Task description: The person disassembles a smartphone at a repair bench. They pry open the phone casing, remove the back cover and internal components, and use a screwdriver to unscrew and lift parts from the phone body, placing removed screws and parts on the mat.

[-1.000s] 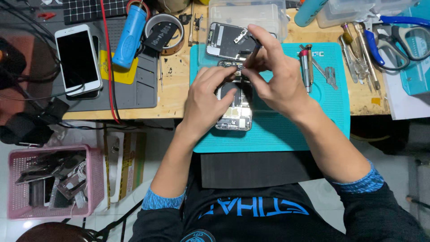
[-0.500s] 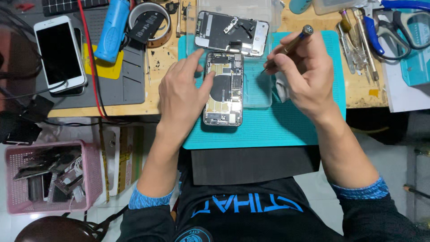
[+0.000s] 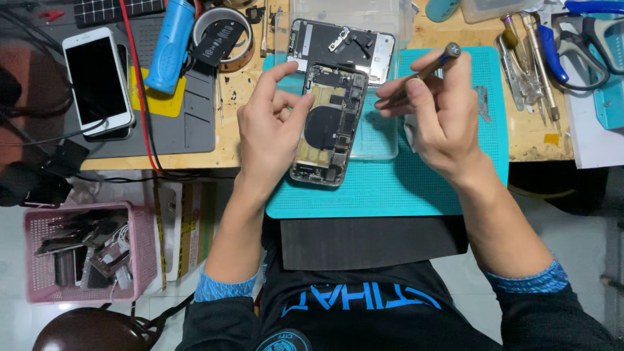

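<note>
An opened phone body with bare circuit parts lies on the teal work mat. My left hand grips its left edge, thumb and fingers around the top corner. My right hand holds a thin screwdriver like a pen, its tip pointing left toward the phone's upper right side. Behind the phone rests a detached screen panel, face down, partly under a clear plastic tray.
A white phone lies on a grey mat at left, beside a blue cylinder and a tape roll. Tweezers and cutters sit at the right. A pink basket of parts stands on the floor.
The phone body has been turned slightly and lifted at its top by my left hand. My right hand brought the screwdriver's tip down toward the phone.
</note>
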Demonstrator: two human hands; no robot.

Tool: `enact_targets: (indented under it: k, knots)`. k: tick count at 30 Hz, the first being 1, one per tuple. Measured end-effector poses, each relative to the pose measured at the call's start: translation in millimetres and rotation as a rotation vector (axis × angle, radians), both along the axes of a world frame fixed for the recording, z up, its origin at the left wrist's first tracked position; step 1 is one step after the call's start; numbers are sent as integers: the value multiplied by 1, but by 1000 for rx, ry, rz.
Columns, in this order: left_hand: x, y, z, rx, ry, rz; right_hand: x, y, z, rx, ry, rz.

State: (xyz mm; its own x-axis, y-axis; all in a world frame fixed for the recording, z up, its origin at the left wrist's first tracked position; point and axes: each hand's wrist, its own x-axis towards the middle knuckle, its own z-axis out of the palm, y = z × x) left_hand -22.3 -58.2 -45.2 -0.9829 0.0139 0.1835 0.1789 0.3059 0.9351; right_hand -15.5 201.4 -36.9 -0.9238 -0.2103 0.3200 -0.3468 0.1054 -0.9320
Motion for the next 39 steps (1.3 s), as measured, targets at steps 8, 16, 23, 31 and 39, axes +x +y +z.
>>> enact_targets:
  k: [8, 16, 23, 31, 39]
  knots:
    - [10, -8, 9, 622, -7, -94, 7, 4, 0, -165, -28, -53]
    - [19, -10, 16, 917, -40, -132, -6, -10, 6, -426, -278, 7]
    - [32, -6, 1, 911, -109, -145, -10, -27, 11, -389, -340, -40]
    - [36, -5, 7, 764, 67, -538, -8, -38, 19, -357, -455, 11]
    - [29, 5, -6, 707, 3, -240, 2, -36, 30, -203, -80, -127]
